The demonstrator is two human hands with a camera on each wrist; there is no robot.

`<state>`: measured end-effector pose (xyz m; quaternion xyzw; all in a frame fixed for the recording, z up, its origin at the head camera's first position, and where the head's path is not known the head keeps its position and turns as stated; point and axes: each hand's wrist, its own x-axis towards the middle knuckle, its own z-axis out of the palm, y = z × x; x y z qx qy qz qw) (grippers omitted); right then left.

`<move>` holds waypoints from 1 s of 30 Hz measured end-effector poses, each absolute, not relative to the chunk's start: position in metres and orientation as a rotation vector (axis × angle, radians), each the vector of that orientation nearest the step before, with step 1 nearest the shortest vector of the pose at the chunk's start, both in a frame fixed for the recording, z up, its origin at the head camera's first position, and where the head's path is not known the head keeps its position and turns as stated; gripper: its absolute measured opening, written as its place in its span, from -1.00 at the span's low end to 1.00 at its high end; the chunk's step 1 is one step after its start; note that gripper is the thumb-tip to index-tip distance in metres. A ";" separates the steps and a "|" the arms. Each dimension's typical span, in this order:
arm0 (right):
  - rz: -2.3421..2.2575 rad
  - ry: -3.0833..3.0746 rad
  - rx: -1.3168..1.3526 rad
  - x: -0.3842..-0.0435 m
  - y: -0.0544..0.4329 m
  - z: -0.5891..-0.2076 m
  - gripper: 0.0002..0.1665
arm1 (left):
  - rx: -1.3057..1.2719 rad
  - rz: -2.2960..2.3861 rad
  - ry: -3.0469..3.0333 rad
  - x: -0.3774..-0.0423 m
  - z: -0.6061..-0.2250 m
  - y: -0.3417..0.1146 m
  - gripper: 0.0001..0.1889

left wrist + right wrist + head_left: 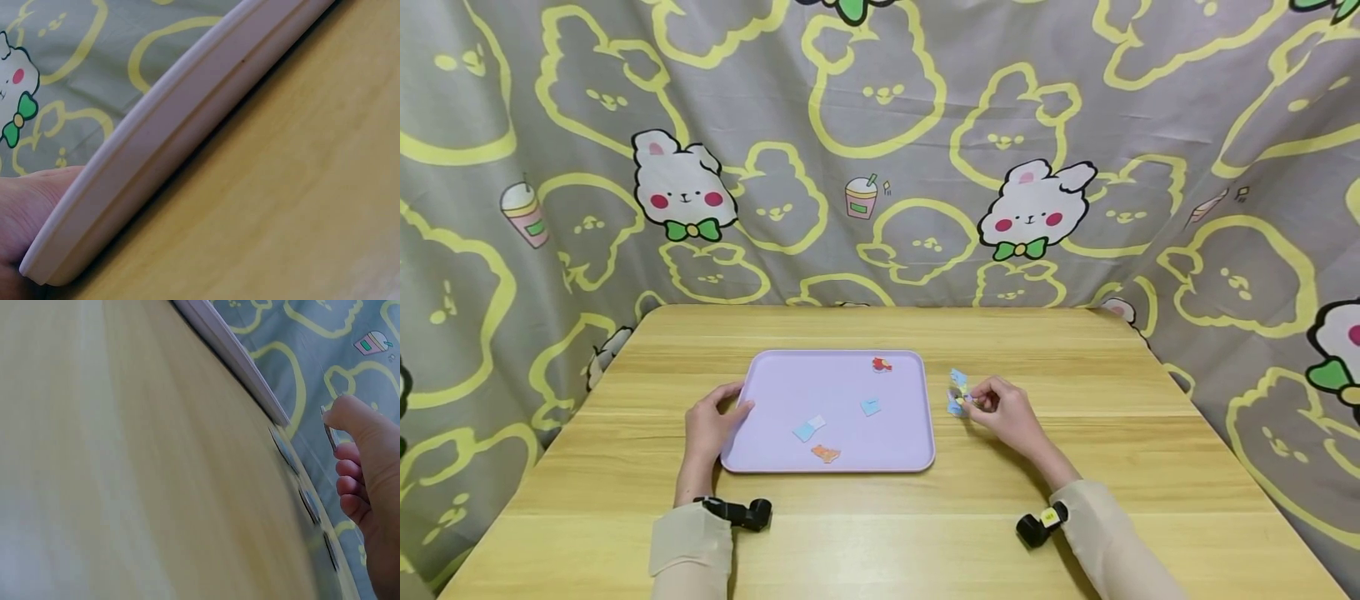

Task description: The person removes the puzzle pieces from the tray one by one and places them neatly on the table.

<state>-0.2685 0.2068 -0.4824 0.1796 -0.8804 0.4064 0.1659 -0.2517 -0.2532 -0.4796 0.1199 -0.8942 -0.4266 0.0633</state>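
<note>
A lilac tray (842, 383) lies on the table, and my left hand (709, 425) grips its left rim with the thumb over the edge. The left wrist view shows part of that hand (28, 212) against the tray's outer side (169, 119). To the right of the tray, my right hand (1009, 417) pinches a small flat picture piece (329, 430) between thumb and forefinger, slightly above the table. More flat pieces (958, 377), mostly light blue, lie beside those fingertips, partly hidden by the hand. The held piece's printed face is too small to make out.
Inside the tray lie a red piece (882, 364), a light blue piece (870, 406), a blue-and-white piece (809, 428) and an orange piece (825, 453). The wooden table (880, 533) ends at a patterned curtain (910, 167) behind and at the sides.
</note>
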 end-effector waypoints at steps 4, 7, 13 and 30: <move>1.139 -2.521 0.506 -0.267 0.218 -0.482 -0.79 | 0.356 -1.280 -2.694 -0.252 -0.479 -0.253 -0.52; 1.116 -2.526 0.508 -0.266 0.225 -0.483 -0.78 | 0.347 -1.279 -2.691 -0.252 -0.478 -0.253 -0.52; 1.088 -2.539 0.488 -0.264 0.238 -0.485 -0.78 | 0.349 -1.275 -2.696 -0.252 -0.479 -0.253 -0.51; 0.956 -2.577 0.471 -0.257 0.265 -0.487 -0.80 | 0.352 -1.299 -2.695 -0.250 -0.477 -0.252 -0.52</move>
